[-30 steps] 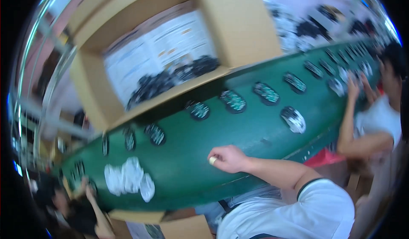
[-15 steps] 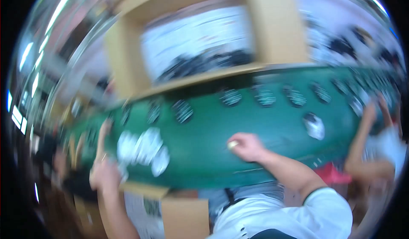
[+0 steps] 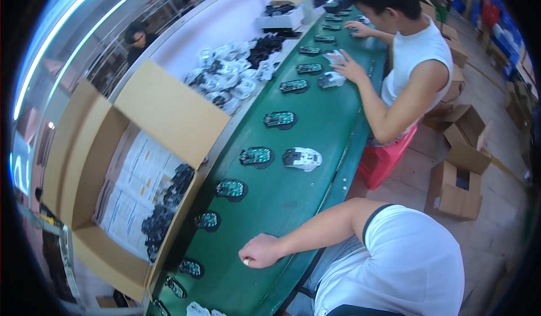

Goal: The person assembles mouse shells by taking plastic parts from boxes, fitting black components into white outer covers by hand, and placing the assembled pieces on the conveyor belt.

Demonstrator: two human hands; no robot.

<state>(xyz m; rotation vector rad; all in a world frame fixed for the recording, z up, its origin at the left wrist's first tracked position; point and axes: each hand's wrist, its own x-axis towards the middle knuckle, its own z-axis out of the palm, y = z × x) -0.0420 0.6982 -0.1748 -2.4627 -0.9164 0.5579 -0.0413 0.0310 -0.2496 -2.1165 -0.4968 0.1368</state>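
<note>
The person wears a white short-sleeved shirt (image 3: pixel 420 257) in plain cloth, softly creased at the shoulder. A narrow dark band (image 3: pixel 372 220) trims the right sleeve's edge. A dark curved patch (image 3: pixel 366 310) shows at the lower rim, too cut off to name. The trousers (image 3: pixel 341 259) are faded grey-blue. On the right hand (image 3: pixel 260 252), one finger bears a small pale-yellow band (image 3: pixel 246 262); the forearm is bare.

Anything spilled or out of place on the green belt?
Nothing looks spilled. One white-and-black piece sits by itself on the green belt, right of the row of circuit-board units; it breaks the pattern, though perhaps deliberately.
</note>
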